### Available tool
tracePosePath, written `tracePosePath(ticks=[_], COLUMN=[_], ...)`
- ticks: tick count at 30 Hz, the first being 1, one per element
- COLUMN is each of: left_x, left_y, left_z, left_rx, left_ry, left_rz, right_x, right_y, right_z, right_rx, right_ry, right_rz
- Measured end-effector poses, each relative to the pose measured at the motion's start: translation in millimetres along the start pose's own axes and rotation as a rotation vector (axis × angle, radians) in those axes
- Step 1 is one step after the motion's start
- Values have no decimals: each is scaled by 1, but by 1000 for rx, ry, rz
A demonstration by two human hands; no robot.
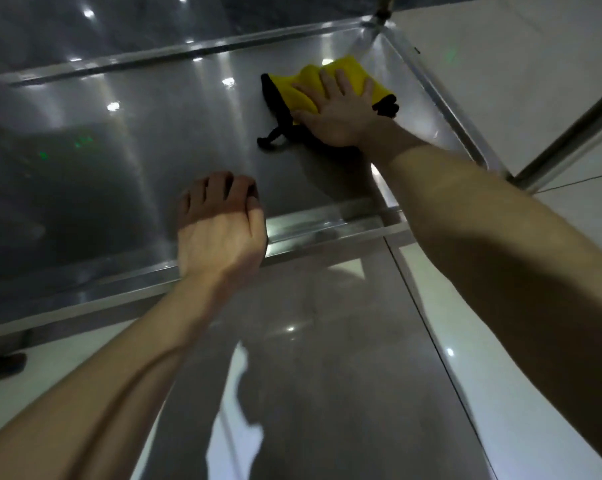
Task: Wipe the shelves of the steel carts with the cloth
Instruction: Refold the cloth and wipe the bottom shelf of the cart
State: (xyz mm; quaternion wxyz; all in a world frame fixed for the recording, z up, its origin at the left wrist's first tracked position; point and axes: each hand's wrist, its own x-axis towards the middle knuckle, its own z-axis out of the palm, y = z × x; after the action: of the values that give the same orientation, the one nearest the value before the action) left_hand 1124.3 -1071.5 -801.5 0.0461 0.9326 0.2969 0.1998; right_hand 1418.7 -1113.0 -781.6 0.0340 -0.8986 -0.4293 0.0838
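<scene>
Cloth (341, 76): yellow pile on top with a black edging and underside, rumpled. It lies on the shelf close to the far right corner, and a black loop trails from its near-left end.
Right grip (337, 112): palm down on the cloth with the fingers straight and slightly fanned, pressing rather than pinching. The fingertips point toward the far rim.
Left grip (220, 223): fingers curled under with the knuckles up. It rests on the shelf just inside the near rim and holds nothing that shows.
Key relation: the cloth sits directly beneath the right grip and well apart from the left. Its long axis slants from near-left to far-right. Most of the bare steel lies to the left of it, so the next pass likely sweeps leftward along the far rim.
Shelf (154, 133): brushed stainless sheet, flat and glossy, streaked with reflected ceiling lights.
Near rim (327, 223): a raised folded lip that looks smeared.
Right rim (441, 109): a sloped wall close beside the cloth, meeting the far rim at a rounded corner.
Post (569, 133): a round steel tube slanting past the shelf's right side.
Floor (327, 341): polished tiles in pale and grey, mirror-bright.
Handling judgement: soft pile should glide easily on smooth steel, though the loose loop may drag or bunch.
</scene>
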Motion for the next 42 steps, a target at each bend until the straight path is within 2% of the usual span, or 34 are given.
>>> tracePosePath(ticks=[6,10,13,15,18,20,23,27,31,36,40,42], left_x=[-1,1,2,1,5,1,-22,-68,-97,-98,-99,-98], left_y=[1,2,2,2,-2,-17,-64,-147,-187,-189,-192,-194], left_z=[1,0,0,-2,-17,-31,-48,-65,-62,-56,-61,-64], left_rx=[1,-15,-64,-240,-689,-790,-559,-9,196,189,153,113], left_ry=[18,8,1,9,7,33,54,32,-54,-88,-98,-120], left_rz=[-1,-34,-64,-103,-305,-361,-265,-193,-61,-56,-35,-67], right_x=[-107,-191,-214,-218,-223,-223,-218,-220,-228,-225,-216,-212], right_y=[30,61,42,2,-71,-103,-105,-40,-15,-113,-239,-268], right_z=[12,7,19,31,57,74,84,83,78,88,103,100], right_rx=[19,85,14,-38,-175,-219,-162,-210,-237,-193,-183,-213], right_ry=[-41,-62,-23,31,153,248,386,423,398,323,263,250], right_rz=[-207,-110,-12,-5,-207,-288,-322,-454,-323,-222,-358,-411])
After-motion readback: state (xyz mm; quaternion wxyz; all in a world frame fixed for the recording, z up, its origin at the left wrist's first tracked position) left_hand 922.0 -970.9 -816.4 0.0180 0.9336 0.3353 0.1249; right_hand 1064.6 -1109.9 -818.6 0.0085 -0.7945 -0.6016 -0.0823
